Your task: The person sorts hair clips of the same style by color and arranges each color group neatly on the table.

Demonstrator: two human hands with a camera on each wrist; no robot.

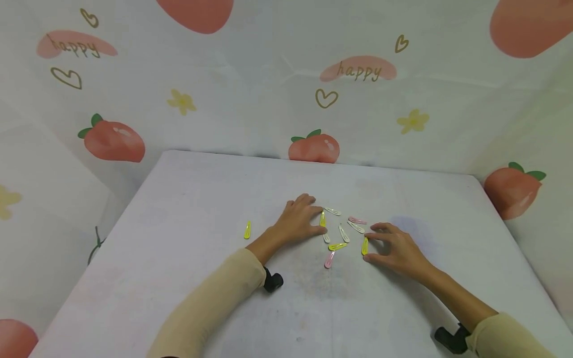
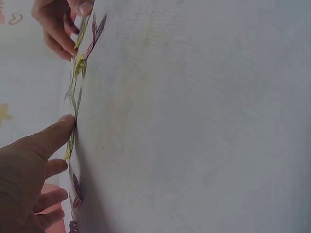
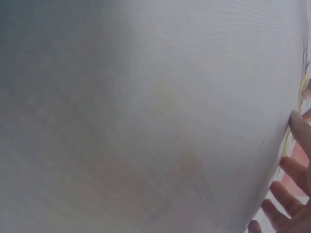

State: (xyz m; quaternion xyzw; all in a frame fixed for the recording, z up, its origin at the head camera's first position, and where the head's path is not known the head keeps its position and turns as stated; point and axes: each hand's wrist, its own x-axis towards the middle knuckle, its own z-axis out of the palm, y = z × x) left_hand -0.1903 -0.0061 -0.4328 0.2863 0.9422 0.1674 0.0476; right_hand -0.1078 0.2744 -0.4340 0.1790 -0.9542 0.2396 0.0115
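Observation:
My left hand (image 1: pixel 297 221) is on the white table, thumb and forefinger pinching the two ends of a yellow hair clip (image 1: pixel 323 219). To the right, my right hand (image 1: pixel 396 248) likewise pinches another yellow hair clip (image 1: pixel 364 246) between thumb and forefinger. Among the clips between the hands are a white clip (image 1: pixel 343 233), a yellow one (image 1: pixel 337 246), and a pink one (image 1: pixel 329 260). Farther back lie a white clip (image 1: pixel 333 212) and a pink clip (image 1: pixel 357 220). In the left wrist view the left thumb and fingers (image 2: pixel 53 138) meet the clip edge-on; the right wrist view shows it poorly.
A single yellow clip (image 1: pixel 247 230) lies left of the left forearm. The white table (image 1: pixel 201 194) ends at a patterned cloth backdrop (image 1: pixel 250 99). Black wrist cameras, such as the left one (image 1: pixel 273 281), sit by the beige sleeves.

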